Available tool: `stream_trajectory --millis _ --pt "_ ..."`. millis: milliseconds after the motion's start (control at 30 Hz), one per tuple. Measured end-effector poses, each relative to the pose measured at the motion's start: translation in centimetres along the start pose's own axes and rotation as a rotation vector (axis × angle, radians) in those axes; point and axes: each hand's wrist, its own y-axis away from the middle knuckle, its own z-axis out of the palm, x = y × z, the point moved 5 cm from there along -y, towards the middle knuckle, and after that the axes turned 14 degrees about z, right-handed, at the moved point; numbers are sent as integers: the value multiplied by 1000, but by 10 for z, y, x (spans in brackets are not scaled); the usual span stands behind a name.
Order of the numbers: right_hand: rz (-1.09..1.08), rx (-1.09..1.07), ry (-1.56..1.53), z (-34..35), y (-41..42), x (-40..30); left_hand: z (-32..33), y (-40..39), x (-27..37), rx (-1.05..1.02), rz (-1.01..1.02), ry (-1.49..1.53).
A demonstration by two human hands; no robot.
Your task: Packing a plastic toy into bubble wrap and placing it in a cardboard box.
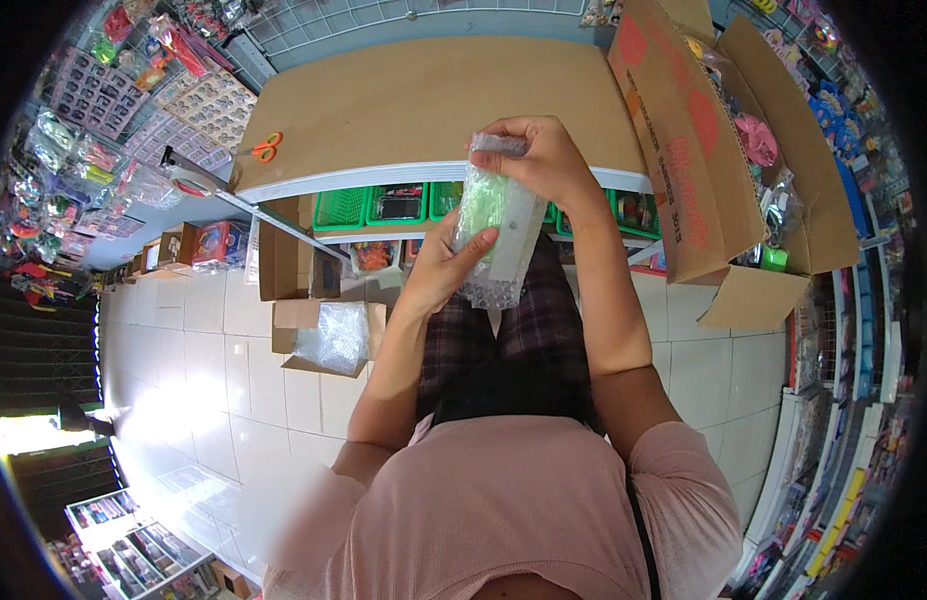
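Observation:
Both of my hands hold a bubble-wrapped packet (501,225) in front of the table edge. Something light green shows through its clear wrap, beside a pale strip. My left hand (452,262) grips the lower left side, thumb across the front. Up at the top end, my right hand (542,157) pinches the folded bubble wrap between thumb and fingers. What exactly lies inside the wrap cannot be told.
Orange-handled scissors (267,148) lie on the brown tabletop (433,90), near a tape roll (193,182) at its left corner. A large open carton (688,150) stands at right. Green baskets (339,208) sit under the top. On the floor, a small carton (283,337) holds bubble wrap (336,337).

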Motion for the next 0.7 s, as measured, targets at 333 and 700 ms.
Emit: stream_trajectory --millis 333,700 --pt "73 -113 -161 19 -18 8 -16 5 18 -31 73 -196" --pt "45 13 -404 82 -26 -12 -99 78 25 280 -3 -214"
